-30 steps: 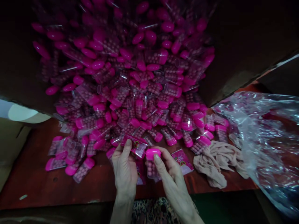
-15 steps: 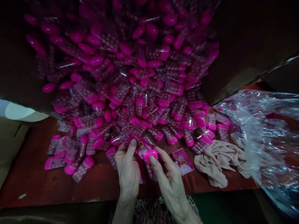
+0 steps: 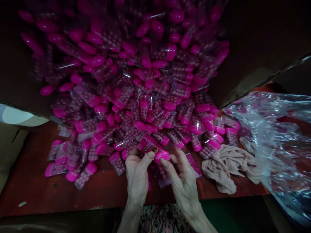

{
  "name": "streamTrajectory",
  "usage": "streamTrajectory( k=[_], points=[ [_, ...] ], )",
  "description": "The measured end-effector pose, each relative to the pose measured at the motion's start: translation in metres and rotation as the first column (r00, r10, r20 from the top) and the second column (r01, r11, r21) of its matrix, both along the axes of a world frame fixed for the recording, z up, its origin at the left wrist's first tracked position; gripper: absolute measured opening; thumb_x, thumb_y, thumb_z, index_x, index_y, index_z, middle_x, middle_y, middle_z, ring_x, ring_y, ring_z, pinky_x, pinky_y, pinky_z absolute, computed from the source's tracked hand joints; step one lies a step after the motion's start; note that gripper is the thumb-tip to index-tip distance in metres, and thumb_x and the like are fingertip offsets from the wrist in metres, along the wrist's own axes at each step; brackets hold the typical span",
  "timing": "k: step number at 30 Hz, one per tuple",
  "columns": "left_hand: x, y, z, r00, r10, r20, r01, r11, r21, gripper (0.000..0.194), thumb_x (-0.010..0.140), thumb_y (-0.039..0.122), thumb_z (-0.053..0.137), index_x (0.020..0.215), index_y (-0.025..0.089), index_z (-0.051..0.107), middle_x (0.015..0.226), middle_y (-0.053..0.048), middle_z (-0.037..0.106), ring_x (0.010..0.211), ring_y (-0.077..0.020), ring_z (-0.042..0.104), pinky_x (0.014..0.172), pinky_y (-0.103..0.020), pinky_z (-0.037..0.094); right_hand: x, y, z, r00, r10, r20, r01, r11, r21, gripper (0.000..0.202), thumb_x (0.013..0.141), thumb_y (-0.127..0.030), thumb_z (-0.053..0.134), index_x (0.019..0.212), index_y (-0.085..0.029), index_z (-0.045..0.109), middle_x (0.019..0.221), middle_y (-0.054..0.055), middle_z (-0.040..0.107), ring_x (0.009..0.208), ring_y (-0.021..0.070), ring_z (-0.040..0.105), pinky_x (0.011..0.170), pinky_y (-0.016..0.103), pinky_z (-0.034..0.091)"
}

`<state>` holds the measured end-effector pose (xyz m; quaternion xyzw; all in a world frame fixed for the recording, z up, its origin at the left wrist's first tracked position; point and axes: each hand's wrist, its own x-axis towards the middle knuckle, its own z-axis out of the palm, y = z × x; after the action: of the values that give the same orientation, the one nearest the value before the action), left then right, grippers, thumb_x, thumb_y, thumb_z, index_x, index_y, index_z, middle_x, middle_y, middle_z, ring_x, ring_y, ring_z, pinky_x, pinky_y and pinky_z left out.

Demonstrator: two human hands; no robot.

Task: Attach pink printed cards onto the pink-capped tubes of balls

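Between my two hands is a small candy container (image 3: 162, 156) with a bright pink cap, tilted over the table's front part. A printed pink sleeve (image 3: 148, 144) lies around or over its clear body; how far it goes round is hidden. My left hand (image 3: 138, 178) pinches the sleeve, thumb on its printed face. My right hand (image 3: 183, 176) grips the cap end between thumb and fingers. More printed sleeves (image 3: 193, 164) lie on the table by my right hand, partly covered by it. Containers of pink balls lie just beyond both hands.
A big heap of pink-capped containers (image 3: 126, 94) spills from a dark box onto the red-brown table (image 3: 102, 191). A crumpled beige cloth (image 3: 223, 168) lies to the right, beside clear plastic film (image 3: 274, 139). Several loose containers (image 3: 85, 176) sit at the left.
The sleeve, earlier apart from the container's body in my left hand, now covers it up to the cap. Both hands have shifted slightly right, and my right hand now hides part of the loose sleeve.
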<state>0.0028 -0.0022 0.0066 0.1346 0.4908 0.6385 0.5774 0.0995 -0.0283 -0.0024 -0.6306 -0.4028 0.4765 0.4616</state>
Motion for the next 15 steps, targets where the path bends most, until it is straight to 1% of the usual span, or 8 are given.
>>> streamTrajectory(
  k=[2, 3, 5, 8, 11, 13, 15],
  points=[
    [-0.0007, -0.0007, -0.0017, 0.996, -0.083, -0.024, 0.083, 0.997, -0.008, 0.015, 0.063, 0.017, 0.074, 0.076, 0.015, 0.069, 0.072, -0.002, 0.072, 0.065, -0.0122, 0.064, 0.068, -0.023, 0.049, 0.0026, 0.0017, -0.0002, 0.998, -0.007, -0.065, 0.005, 1.000, -0.018, 0.044, 0.080, -0.037, 0.060, 0.120, -0.022, 0.051, 0.073, -0.002, 0.062, 0.059, 0.0109, 0.059, 0.055, 0.020, 0.051],
    [-0.0011, -0.0008, -0.0027, 0.994, -0.105, -0.034, 0.104, 0.994, -0.015, 0.014, 0.063, 0.016, 0.074, 0.076, 0.015, 0.069, 0.071, -0.002, 0.072, 0.065, -0.0118, 0.063, 0.068, -0.023, 0.049, 0.0036, 0.0024, -0.0001, 0.995, 0.004, -0.098, -0.006, 1.000, -0.021, 0.045, 0.080, -0.037, 0.061, 0.121, -0.022, 0.051, 0.072, -0.002, 0.061, 0.057, 0.0104, 0.058, 0.053, 0.019, 0.050],
    [-0.0021, -0.0009, -0.0046, 0.993, -0.111, -0.042, 0.110, 0.994, -0.019, 0.014, 0.063, 0.016, 0.074, 0.077, 0.015, 0.069, 0.071, -0.002, 0.072, 0.064, -0.0110, 0.063, 0.068, -0.021, 0.049, 0.0047, 0.0034, 0.0005, 0.988, 0.054, -0.146, -0.057, 0.998, -0.019, 0.048, 0.080, -0.036, 0.061, 0.123, -0.022, 0.049, 0.072, -0.002, 0.061, 0.058, 0.0103, 0.057, 0.053, 0.019, 0.050],
    [-0.0031, -0.0018, -0.0056, 0.994, -0.102, -0.044, 0.102, 0.995, -0.001, 0.023, 0.063, 0.015, 0.075, 0.085, 0.017, 0.069, 0.074, -0.001, 0.072, 0.063, -0.0098, 0.063, 0.066, -0.020, 0.049, 0.0050, 0.0035, 0.0004, 0.973, 0.141, -0.182, -0.144, 0.989, -0.006, 0.051, 0.081, -0.034, 0.060, 0.128, -0.024, 0.043, 0.075, -0.002, 0.061, 0.062, 0.0108, 0.057, 0.057, 0.019, 0.051],
    [-0.0021, -0.0039, -0.0045, 0.991, -0.112, -0.072, 0.114, 0.993, 0.029, 0.029, 0.064, 0.015, 0.074, 0.092, 0.018, 0.068, 0.077, -0.002, 0.073, 0.065, -0.0102, 0.064, 0.067, -0.020, 0.050, 0.0058, 0.0022, -0.0028, 0.979, 0.148, -0.141, -0.146, 0.989, 0.022, 0.049, 0.083, -0.033, 0.057, 0.129, -0.026, 0.042, 0.073, -0.003, 0.059, 0.064, 0.0110, 0.057, 0.063, 0.021, 0.052],
    [-0.0012, -0.0049, -0.0039, 0.987, -0.132, -0.089, 0.136, 0.990, 0.033, 0.029, 0.064, 0.014, 0.074, 0.093, 0.019, 0.068, 0.078, -0.001, 0.073, 0.068, -0.0107, 0.065, 0.068, -0.020, 0.050, 0.0077, 0.0014, -0.0053, 0.986, 0.137, -0.093, -0.133, 0.990, 0.047, 0.048, 0.084, -0.034, 0.056, 0.129, -0.026, 0.043, 0.071, -0.003, 0.058, 0.064, 0.0113, 0.056, 0.066, 0.023, 0.052],
    [-0.0011, -0.0047, -0.0041, 0.984, -0.151, -0.090, 0.152, 0.988, 0.014, 0.028, 0.064, 0.013, 0.074, 0.091, 0.019, 0.068, 0.077, -0.001, 0.073, 0.067, -0.0105, 0.065, 0.068, -0.021, 0.051, 0.0108, 0.0015, -0.0065, 0.985, 0.157, -0.074, -0.153, 0.986, 0.058, 0.050, 0.084, -0.034, 0.056, 0.131, -0.025, 0.041, 0.069, -0.003, 0.057, 0.062, 0.0116, 0.056, 0.066, 0.025, 0.053]
  ],
)
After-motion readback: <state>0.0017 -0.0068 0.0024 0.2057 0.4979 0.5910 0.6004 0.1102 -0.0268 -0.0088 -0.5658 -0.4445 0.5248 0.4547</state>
